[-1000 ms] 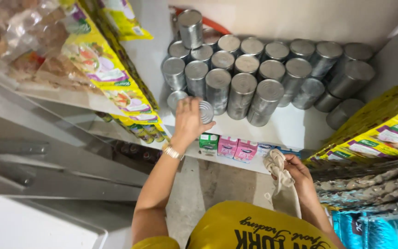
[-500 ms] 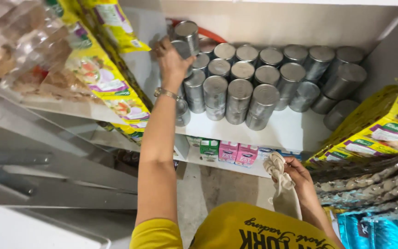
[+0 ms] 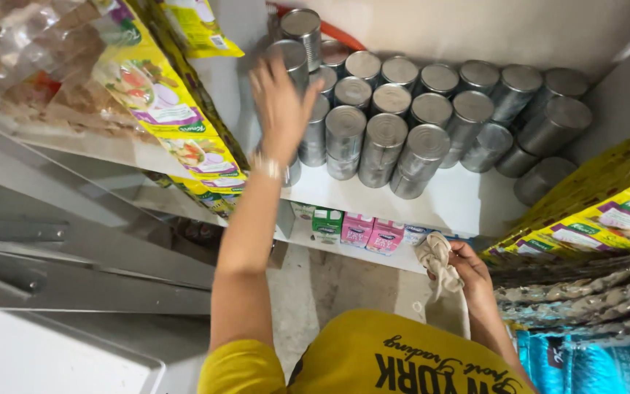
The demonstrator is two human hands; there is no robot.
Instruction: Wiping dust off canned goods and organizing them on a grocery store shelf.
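Note:
Several unlabelled silver tin cans [image 3: 402, 131] stand in rows on a white shelf [image 3: 461, 201], with two more stacked on top at the back left. My left hand [image 3: 280, 109] is raised in front of the left end of the rows. Its fingers are spread and hold nothing, and the fingertips are at the stacked can [image 3: 291, 58]. A bracelet sits on that wrist. My right hand [image 3: 475, 281] hangs low by my yellow shirt, closed on a crumpled beige cloth [image 3: 435, 259].
Yellow food packets [image 3: 147, 87] lean along the shelf's left side, and more yellow packets [image 3: 607, 211] lie at the right. Small green and pink cartons [image 3: 359, 230] line a lower shelf. Grey metal shelving [image 3: 74, 219] is at the left, and blue bags [image 3: 592, 357] are at the lower right.
My left hand carried a can from the front of the shelf up to the back left stack and has let go of it. My right hand still holds the cloth.

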